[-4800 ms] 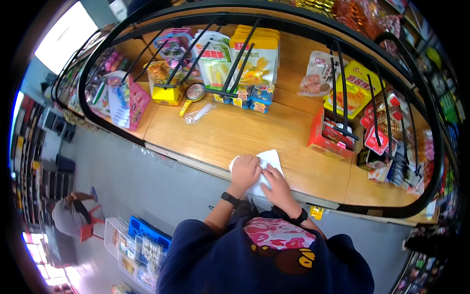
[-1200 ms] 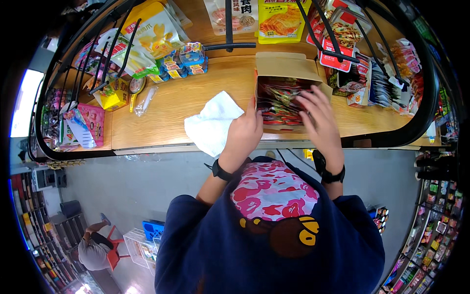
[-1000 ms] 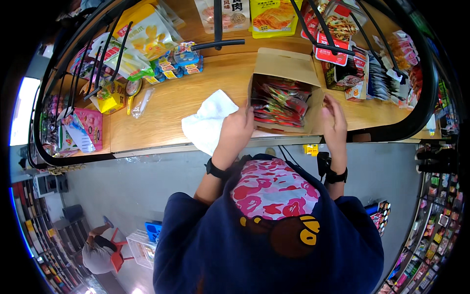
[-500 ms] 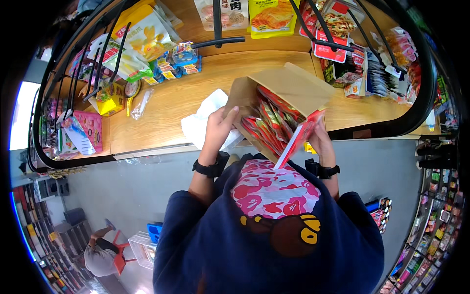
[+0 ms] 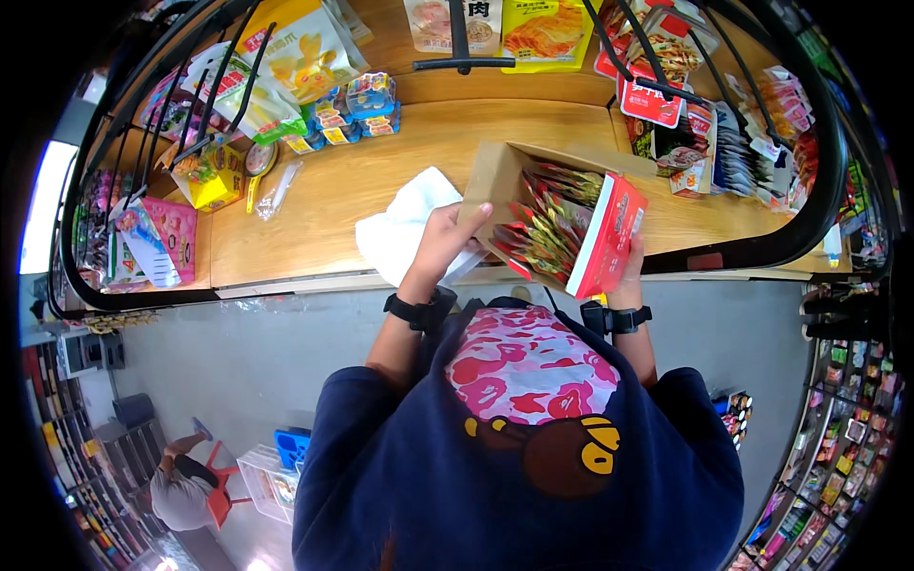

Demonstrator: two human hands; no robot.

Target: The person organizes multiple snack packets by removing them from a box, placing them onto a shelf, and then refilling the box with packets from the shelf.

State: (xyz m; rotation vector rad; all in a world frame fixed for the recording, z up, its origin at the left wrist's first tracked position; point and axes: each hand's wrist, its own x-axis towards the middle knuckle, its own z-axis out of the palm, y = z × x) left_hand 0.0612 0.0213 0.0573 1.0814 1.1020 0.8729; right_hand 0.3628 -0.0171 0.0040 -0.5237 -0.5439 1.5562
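Gripping an open cardboard box point(image 5: 619, 228) from both sides, the two hands hold it tilted at the front edge of the wooden shelf point(image 5: 324, 224). The left hand point(image 5: 444, 244) has its thumb along the brown left wall; the right hand point(image 5: 624, 274) is closed about the red and white end, most of its fingers hidden. Whether the box also rests on the wood, I cannot tell. Red and green packets point(image 5: 552, 224) fill it in a leaning row. A black band circles each wrist.

Just left of the box, partly behind the left hand, lies a crumpled white cloth point(image 5: 405, 228). Farther left are a clear wrapper point(image 5: 278, 190), a yellow box point(image 5: 221, 181) and stacked blue tubs point(image 5: 371, 107). Bagged snacks stand along the back. Beyond the shelf, at lower left, a person point(image 5: 181, 500) sits on a red stool point(image 5: 219, 487).
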